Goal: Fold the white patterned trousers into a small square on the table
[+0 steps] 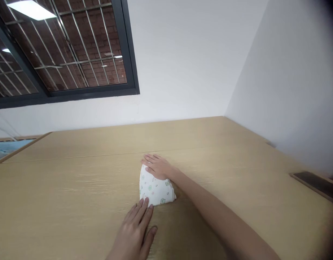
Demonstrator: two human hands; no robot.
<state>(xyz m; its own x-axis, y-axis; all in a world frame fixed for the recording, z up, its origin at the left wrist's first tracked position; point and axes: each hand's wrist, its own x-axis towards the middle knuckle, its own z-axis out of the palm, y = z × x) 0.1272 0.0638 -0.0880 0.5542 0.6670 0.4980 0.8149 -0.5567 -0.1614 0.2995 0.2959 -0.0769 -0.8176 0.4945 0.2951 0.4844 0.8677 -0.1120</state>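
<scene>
Pale wooden surface (60, 195) beneath a barred window (82, 47). I see the right hand (159, 168) flat, fingers slightly spread, on the far part of a folded cloth (154, 189) lying there; the left hand (134, 227), fingers extended, thumb apart, meets its near corner. A blue item (13, 145), cut off at left, is indistinct.

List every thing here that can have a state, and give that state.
Patterned cloth: folded, lying on the wooden surface.
Right hand: open, palm down on the cloth's far part.
Left hand: open, fingertips at the cloth's near left corner.
Window: barred; whether fully shut, unclear.
</scene>
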